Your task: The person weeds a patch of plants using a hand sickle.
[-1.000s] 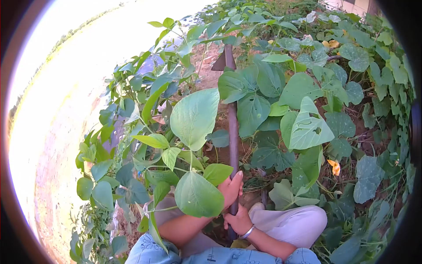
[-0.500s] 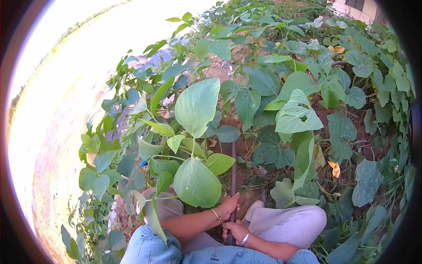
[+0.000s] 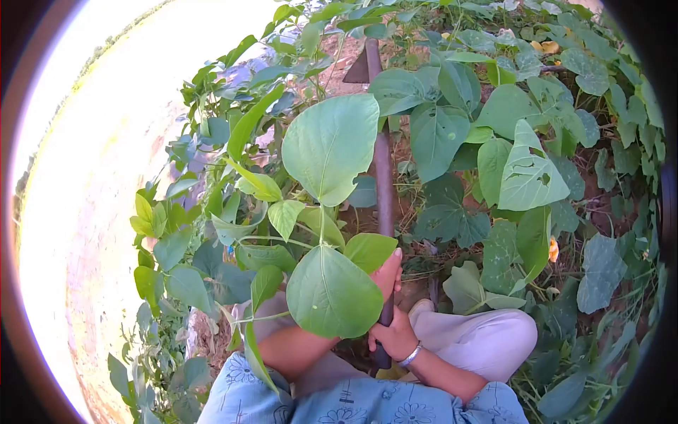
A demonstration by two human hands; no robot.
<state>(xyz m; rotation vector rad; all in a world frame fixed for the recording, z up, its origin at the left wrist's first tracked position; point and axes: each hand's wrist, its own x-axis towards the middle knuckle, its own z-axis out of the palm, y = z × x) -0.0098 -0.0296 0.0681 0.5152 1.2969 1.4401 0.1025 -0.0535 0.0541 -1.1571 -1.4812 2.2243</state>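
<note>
A long wooden handle (image 3: 383,191) rises between leaves in the middle of the view, with a dark metal blade (image 3: 358,69) at its far end. My left hand (image 3: 388,275) is wrapped round the handle, partly hidden behind a large green leaf (image 3: 332,293). Lower down, near the handle's bottom end, my right hand (image 3: 397,335) is closed round it, a bracelet (image 3: 411,354) on the wrist. Another broad leaf (image 3: 330,145) stands just left of the handle.
Leafy vines (image 3: 600,268) with holed leaves and orange flowers (image 3: 553,249) fill the right side. Brown soil (image 3: 339,53) shows between plants. Bright pale ground (image 3: 106,212) lies at the left. My bent knee (image 3: 494,339) is at the lower right of the hands.
The blade, hidden by leaves half a second ago, shows again at the far end. Both hands and the handle have moved up and away from my body, and nearby leaves have shifted.
</note>
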